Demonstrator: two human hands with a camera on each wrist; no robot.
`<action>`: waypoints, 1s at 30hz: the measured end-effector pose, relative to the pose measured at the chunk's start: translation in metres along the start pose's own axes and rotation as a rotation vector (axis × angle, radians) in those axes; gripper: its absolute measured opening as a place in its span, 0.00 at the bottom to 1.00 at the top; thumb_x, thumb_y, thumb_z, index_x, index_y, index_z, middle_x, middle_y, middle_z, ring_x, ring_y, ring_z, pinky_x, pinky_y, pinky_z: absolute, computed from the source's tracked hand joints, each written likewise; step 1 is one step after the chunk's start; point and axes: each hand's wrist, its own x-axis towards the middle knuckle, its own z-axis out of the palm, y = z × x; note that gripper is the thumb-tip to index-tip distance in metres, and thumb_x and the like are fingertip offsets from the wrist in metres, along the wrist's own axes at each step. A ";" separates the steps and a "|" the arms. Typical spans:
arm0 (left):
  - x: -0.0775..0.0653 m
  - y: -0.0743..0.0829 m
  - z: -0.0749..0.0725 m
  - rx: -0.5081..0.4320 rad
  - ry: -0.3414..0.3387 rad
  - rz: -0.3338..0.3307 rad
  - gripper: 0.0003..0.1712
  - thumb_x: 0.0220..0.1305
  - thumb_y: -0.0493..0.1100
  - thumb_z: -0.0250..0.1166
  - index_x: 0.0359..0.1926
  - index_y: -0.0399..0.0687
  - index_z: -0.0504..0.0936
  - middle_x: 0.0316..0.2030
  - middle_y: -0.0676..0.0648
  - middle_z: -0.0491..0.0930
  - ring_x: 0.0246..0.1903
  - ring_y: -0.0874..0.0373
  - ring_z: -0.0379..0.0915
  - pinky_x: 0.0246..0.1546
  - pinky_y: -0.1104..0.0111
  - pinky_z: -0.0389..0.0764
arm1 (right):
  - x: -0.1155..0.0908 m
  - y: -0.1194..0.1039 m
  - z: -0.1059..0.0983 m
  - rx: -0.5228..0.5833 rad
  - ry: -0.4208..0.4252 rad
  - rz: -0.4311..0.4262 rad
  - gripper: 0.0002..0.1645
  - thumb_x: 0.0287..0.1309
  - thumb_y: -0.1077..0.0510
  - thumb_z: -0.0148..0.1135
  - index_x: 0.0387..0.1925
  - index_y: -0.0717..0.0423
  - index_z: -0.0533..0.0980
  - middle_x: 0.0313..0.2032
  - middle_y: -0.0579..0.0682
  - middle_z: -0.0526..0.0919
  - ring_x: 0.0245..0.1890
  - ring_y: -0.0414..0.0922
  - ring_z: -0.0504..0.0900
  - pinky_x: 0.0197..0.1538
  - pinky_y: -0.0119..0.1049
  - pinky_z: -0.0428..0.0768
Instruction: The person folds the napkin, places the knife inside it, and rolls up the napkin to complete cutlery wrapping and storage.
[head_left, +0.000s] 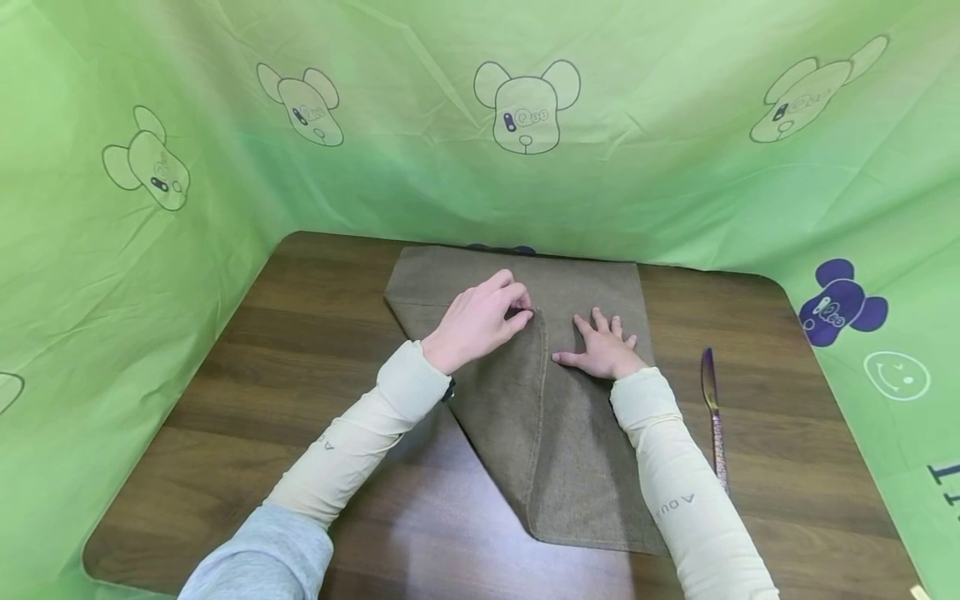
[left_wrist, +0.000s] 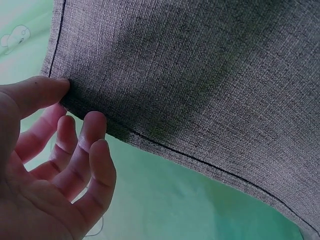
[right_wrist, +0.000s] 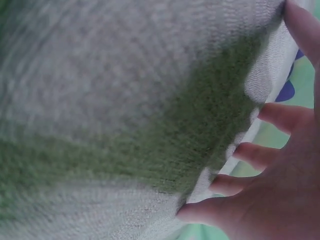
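A brown-grey woven cloth (head_left: 585, 467) with stitched hems lies on the table, its left part folded over toward the middle. My left hand (head_left: 480, 321) pinches the corner of the folded flap between thumb and forefinger. In the left wrist view, the thumb of that hand (left_wrist: 50, 170) presses the corner where two hem lines meet, while the other fingers bend loosely below the edge. My right hand (head_left: 603, 350) rests on the cloth right of the flap's hem, fingers spread. The right wrist view shows the fingertips of this hand (right_wrist: 270, 185) against the cloth (right_wrist: 125, 90).
A table knife (head_left: 712, 408) with a shiny purple-gold blade and patterned handle lies right of the cloth, partly behind the right forearm. The dark wooden table (head_left: 285, 375) has rounded corners. Green printed fabric (head_left: 420, 167) hangs around its back and sides.
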 end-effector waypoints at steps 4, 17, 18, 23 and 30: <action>0.002 0.000 0.002 -0.003 -0.004 -0.016 0.05 0.65 0.47 0.62 0.35 0.53 0.80 0.34 0.54 0.73 0.28 0.62 0.73 0.28 0.67 0.75 | -0.002 -0.001 0.000 0.018 0.005 -0.020 0.52 0.60 0.36 0.57 0.73 0.62 0.51 0.73 0.71 0.38 0.71 0.76 0.35 0.61 0.79 0.40; 0.008 -0.004 0.008 0.003 -0.003 -0.028 0.05 0.66 0.47 0.62 0.35 0.53 0.81 0.33 0.54 0.73 0.27 0.61 0.72 0.28 0.66 0.75 | -0.009 -0.014 -0.023 0.139 0.225 -0.285 0.30 0.71 0.46 0.47 0.56 0.69 0.73 0.55 0.68 0.76 0.59 0.62 0.73 0.63 0.56 0.68; 0.008 -0.004 0.008 0.003 -0.002 -0.024 0.05 0.66 0.47 0.62 0.35 0.53 0.81 0.33 0.54 0.73 0.27 0.61 0.72 0.28 0.66 0.75 | -0.010 -0.017 -0.025 0.153 0.250 -0.297 0.30 0.72 0.45 0.44 0.55 0.68 0.74 0.54 0.67 0.77 0.58 0.61 0.74 0.62 0.56 0.69; 0.011 -0.005 0.008 0.006 0.003 -0.010 0.07 0.67 0.47 0.61 0.37 0.53 0.83 0.34 0.53 0.74 0.29 0.60 0.75 0.30 0.65 0.77 | -0.018 -0.033 -0.035 0.215 0.368 -0.392 0.29 0.75 0.46 0.36 0.50 0.64 0.77 0.46 0.62 0.81 0.50 0.57 0.78 0.56 0.53 0.73; 0.016 -0.007 0.006 0.006 -0.002 -0.022 0.06 0.67 0.45 0.61 0.38 0.52 0.83 0.35 0.52 0.75 0.29 0.58 0.75 0.31 0.64 0.77 | -0.032 -0.056 -0.044 0.241 0.372 -0.466 0.24 0.67 0.42 0.53 0.47 0.58 0.78 0.46 0.56 0.82 0.49 0.53 0.78 0.53 0.50 0.74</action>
